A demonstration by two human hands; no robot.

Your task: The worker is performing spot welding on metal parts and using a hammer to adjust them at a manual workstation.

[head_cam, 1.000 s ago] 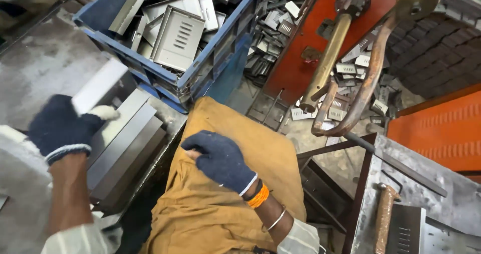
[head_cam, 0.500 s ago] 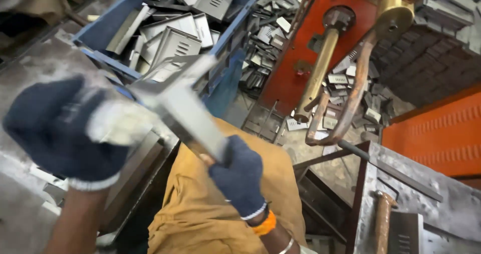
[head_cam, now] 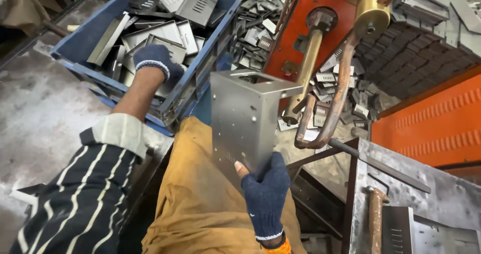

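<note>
My right hand (head_cam: 265, 194), in a dark blue knit glove, grips the lower edge of a bent grey sheet-metal box panel (head_cam: 244, 119) and holds it upright above my lap. My left hand (head_cam: 153, 58), gloved the same, reaches into the blue plastic crate (head_cam: 200, 71) and rests on the flat vented metal plates (head_cam: 165, 33) stacked inside. Whether its fingers grip a plate cannot be told. My tan trousers (head_cam: 200, 209) fill the lower middle.
A red spot-welding machine (head_cam: 310, 13) with brass and copper arms (head_cam: 335, 98) stands just right of the panel. Small stamped metal parts (head_cam: 260, 28) litter the floor behind it. A steel bench (head_cam: 416, 199) sits lower right, an orange cabinet (head_cam: 431, 123) beyond.
My left hand passed the metal panel to my right hand, then swung back up into the blue crate. My right hand rose off my lap and now holds the panel upright.
</note>
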